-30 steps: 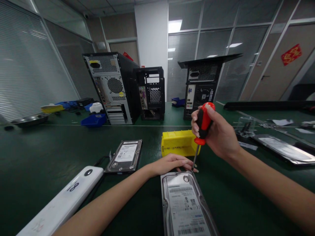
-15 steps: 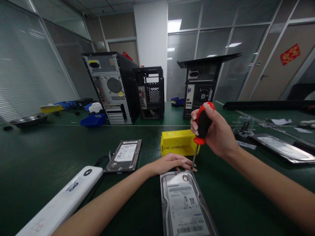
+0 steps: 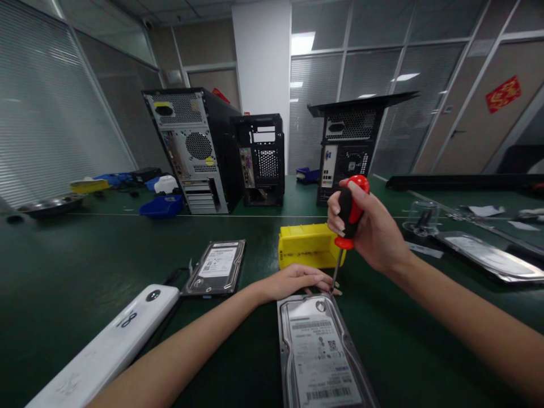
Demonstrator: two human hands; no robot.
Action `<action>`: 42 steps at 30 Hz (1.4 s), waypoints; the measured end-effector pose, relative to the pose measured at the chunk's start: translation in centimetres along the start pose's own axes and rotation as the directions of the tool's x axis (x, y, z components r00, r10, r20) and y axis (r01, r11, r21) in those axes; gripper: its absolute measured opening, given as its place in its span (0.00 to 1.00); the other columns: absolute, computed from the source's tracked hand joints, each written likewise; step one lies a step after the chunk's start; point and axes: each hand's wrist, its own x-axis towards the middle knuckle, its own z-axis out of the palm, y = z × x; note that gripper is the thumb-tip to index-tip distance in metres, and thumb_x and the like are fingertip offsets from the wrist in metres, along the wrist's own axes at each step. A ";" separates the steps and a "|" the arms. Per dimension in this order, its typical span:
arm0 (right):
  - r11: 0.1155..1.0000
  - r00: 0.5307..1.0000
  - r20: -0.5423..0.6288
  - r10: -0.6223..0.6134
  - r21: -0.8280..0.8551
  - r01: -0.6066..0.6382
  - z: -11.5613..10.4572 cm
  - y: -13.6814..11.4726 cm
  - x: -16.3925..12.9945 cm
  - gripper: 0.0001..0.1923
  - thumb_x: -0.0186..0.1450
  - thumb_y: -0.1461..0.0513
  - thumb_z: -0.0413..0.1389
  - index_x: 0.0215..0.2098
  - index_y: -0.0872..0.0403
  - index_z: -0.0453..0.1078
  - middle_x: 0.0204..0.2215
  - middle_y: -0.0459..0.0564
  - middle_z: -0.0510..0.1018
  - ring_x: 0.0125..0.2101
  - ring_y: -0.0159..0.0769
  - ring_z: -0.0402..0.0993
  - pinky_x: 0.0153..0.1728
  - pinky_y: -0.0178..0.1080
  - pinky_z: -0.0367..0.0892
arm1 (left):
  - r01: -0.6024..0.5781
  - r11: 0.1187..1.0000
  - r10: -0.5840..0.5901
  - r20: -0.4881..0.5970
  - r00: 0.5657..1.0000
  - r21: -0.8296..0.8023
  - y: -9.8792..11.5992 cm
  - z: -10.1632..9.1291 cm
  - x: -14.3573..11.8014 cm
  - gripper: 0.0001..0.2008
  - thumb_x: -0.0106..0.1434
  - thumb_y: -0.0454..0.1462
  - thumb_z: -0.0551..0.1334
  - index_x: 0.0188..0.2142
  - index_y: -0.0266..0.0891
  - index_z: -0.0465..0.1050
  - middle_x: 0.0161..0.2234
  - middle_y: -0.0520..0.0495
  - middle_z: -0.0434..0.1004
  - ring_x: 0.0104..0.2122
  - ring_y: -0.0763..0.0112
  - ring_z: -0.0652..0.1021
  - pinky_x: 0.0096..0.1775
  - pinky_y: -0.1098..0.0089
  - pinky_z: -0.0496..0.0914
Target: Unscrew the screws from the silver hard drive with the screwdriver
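My right hand point(image 3: 374, 226) is wrapped round the red and black handle of a screwdriver point(image 3: 352, 212). Its shaft points down, and the tip meets the far right corner of a silver hard drive point(image 3: 321, 351), label side up in front of me. Against the drive's far edge lies my left hand point(image 3: 293, 281), fingers stretched out towards the screwdriver tip. The undersides of those fingers are hidden, and so is any screw under the tip. Right behind the left hand, a yellow bin point(image 3: 308, 243) lies with its opening towards me.
To the left are a second hard drive point(image 3: 216, 266) and a white power bank marked 18 point(image 3: 110, 345). Computer cases point(image 3: 191, 147) stand at the back. On the right are a clear cup point(image 3: 423, 216) and another drive point(image 3: 488, 255). Blue bins point(image 3: 161, 207) sit farther off.
The screwdriver handle has turned a little in my right hand, and the fingers have shifted on it. The tip stays at the same corner. My left hand and the drive hold their place.
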 end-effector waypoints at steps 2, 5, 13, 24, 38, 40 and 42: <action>1.000 1.000 -0.018 0.015 -0.003 -0.015 -0.1 0.0 0.1 0.10 0.62 0.55 0.56 0.38 0.51 0.67 0.26 0.41 0.68 0.20 0.25 0.62 0.20 0.31 0.60 | 0.005 1.000 -0.005 0.004 1.000 -0.012 0.1 0.0 -0.1 0.18 0.67 0.45 0.55 0.44 0.33 0.74 0.51 0.36 0.74 0.49 0.62 0.75 0.40 0.69 0.66; 0.999 0.998 -0.055 0.023 -0.036 -0.025 -0.3 0.0 0.2 0.12 0.59 0.55 0.60 0.38 0.53 0.68 0.29 0.42 0.70 0.22 0.25 0.65 0.23 0.30 0.64 | 0.010 1.000 -0.010 0.006 1.000 -0.004 0.1 0.0 -0.1 0.18 0.67 0.45 0.55 0.43 0.33 0.74 0.52 0.36 0.73 0.50 0.62 0.74 0.41 0.68 0.66; 0.995 1.000 0.023 -0.003 -0.102 0.005 0.0 -0.8 0.1 0.08 0.58 0.60 0.61 0.29 0.51 0.65 0.18 0.38 0.64 0.15 0.24 0.56 0.17 0.31 0.56 | 0.011 1.000 -0.010 0.022 1.000 -0.015 -0.5 -0.3 0.1 0.19 0.67 0.45 0.55 0.49 0.35 0.72 0.50 0.38 0.74 0.50 0.63 0.74 0.45 0.66 0.66; 0.995 0.999 0.015 0.043 -0.095 -0.042 -0.3 -0.9 0.1 0.10 0.58 0.58 0.61 0.35 0.51 0.67 0.31 0.44 0.73 0.27 0.29 0.70 0.29 0.33 0.69 | -0.012 1.000 0.013 0.007 1.000 -0.028 -0.1 -0.1 0.0 0.19 0.66 0.47 0.56 0.42 0.33 0.75 0.51 0.36 0.73 0.51 0.59 0.73 0.45 0.64 0.66; 0.997 0.997 0.033 0.068 -0.031 -0.067 -0.2 -1.0 0.0 0.11 0.61 0.54 0.56 0.38 0.51 0.69 0.32 0.45 0.72 0.28 0.29 0.70 0.30 0.34 0.70 | 0.002 1.000 -0.002 0.012 1.000 0.025 -0.5 -0.2 0.1 0.19 0.68 0.46 0.53 0.47 0.34 0.72 0.52 0.38 0.73 0.47 0.65 0.74 0.36 0.72 0.64; 0.997 0.999 -0.005 0.042 -0.064 -0.042 -0.2 -1.0 0.0 0.11 0.57 0.57 0.61 0.35 0.51 0.67 0.32 0.44 0.73 0.28 0.28 0.71 0.31 0.33 0.70 | 0.005 1.000 -0.005 0.008 1.000 0.022 -0.4 -0.2 0.1 0.19 0.67 0.46 0.54 0.48 0.34 0.72 0.52 0.37 0.73 0.47 0.65 0.75 0.36 0.72 0.63; 0.995 1.000 -0.016 0.015 -0.097 -0.016 -0.1 -1.0 0.0 0.12 0.56 0.58 0.63 0.33 0.51 0.63 0.28 0.42 0.73 0.26 0.28 0.71 0.30 0.33 0.70 | 0.016 1.000 -0.016 -0.001 1.000 0.022 -0.3 -0.1 0.0 0.20 0.67 0.46 0.54 0.49 0.34 0.71 0.50 0.38 0.74 0.47 0.65 0.75 0.36 0.71 0.63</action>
